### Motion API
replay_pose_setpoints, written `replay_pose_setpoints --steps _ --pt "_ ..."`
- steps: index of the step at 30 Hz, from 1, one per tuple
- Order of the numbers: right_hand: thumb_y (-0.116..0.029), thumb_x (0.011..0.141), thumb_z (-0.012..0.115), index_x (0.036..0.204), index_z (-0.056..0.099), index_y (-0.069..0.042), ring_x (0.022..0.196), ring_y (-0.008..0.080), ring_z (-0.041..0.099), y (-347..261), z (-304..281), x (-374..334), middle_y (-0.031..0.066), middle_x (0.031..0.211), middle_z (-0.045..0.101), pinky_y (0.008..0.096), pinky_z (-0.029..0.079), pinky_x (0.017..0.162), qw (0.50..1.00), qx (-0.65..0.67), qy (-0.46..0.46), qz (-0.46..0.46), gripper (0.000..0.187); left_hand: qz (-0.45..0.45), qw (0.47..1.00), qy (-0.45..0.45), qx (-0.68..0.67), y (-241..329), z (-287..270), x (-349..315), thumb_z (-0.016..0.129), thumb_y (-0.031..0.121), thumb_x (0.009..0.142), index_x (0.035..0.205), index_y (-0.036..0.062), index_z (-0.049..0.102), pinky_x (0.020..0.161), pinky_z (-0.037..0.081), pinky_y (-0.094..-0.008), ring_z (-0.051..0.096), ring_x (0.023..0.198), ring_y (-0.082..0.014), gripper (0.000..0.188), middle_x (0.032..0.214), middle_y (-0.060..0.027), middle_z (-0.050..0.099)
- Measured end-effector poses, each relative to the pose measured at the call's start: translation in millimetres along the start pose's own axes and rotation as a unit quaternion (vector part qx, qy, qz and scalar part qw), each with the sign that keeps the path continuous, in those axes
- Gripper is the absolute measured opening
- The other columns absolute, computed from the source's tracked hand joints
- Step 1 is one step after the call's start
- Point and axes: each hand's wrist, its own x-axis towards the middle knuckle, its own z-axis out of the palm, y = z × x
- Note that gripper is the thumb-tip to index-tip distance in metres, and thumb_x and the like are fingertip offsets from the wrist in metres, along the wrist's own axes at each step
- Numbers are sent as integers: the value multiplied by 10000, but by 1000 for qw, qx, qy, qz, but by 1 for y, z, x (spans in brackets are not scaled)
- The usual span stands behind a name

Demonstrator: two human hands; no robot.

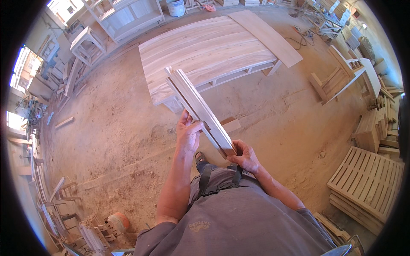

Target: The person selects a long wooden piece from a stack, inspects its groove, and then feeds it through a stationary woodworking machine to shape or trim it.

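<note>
Both my hands hold a small bundle of long, pale wooden slats (197,104) in front of my body, tilted with the far end up and to the left. A groove or gap runs along its length; how many pieces there are is hard to make out. My left hand (188,133) is closed on its left edge near the middle, thumb on top. My right hand (245,157) grips the near end. Beyond the bundle stands a large, low wooden table (200,51) with open compartments under its top.
A loose wide board (265,37) lies across the table's right end. A small wood block (231,124) rests on the dusty floor. To the right are a partly built wooden piece (337,81) and stacked slatted panels (367,179). An orange bucket (119,222) sits at lower left.
</note>
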Motion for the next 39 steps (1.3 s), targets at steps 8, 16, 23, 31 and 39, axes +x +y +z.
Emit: replay_pose_setpoints --steps 8,16,23,31,39 --pt "-45 778 803 1291 556 8 1042 119 619 2 0 2 60 1152 651 274 500 946 1000 -15 1 -5 572 -4 1000 -4 2 2 3 1 601 -97 778 1330 51 534 832 604 -431 697 982 -224 576 1144 -97 679" --pt "-64 773 796 1282 562 5 1047 123 617 12 -3 5 64 1146 654 284 495 953 1000 -26 2 -9 564 -13 1000 -10 8 6 6 1 595 -95 779 1312 54 544 844 596 -411 688 972 -202 556 1097 -62 680" --pt "-52 772 796 1294 556 2 1064 124 610 3 3 1 56 1151 647 281 487 969 1000 -14 6 3 577 -11 1000 -15 -14 5 4 3 539 -166 760 1358 59 536 781 606 -371 695 902 -197 639 1184 -93 649" --pt "-54 775 798 1294 557 1 1052 119 609 2 3 1 51 1144 647 274 485 963 1000 -16 3 4 575 -16 999 -27 8 10 9 1 596 -101 801 1296 76 566 835 587 -385 675 953 -169 526 1061 -13 665" --pt "-54 773 797 1295 559 0 1050 121 612 5 3 2 56 1152 652 279 486 964 1000 -19 0 7 575 -21 999 -34 14 10 7 2 598 -105 797 1313 79 560 822 594 -388 676 957 -164 548 1080 -7 665"
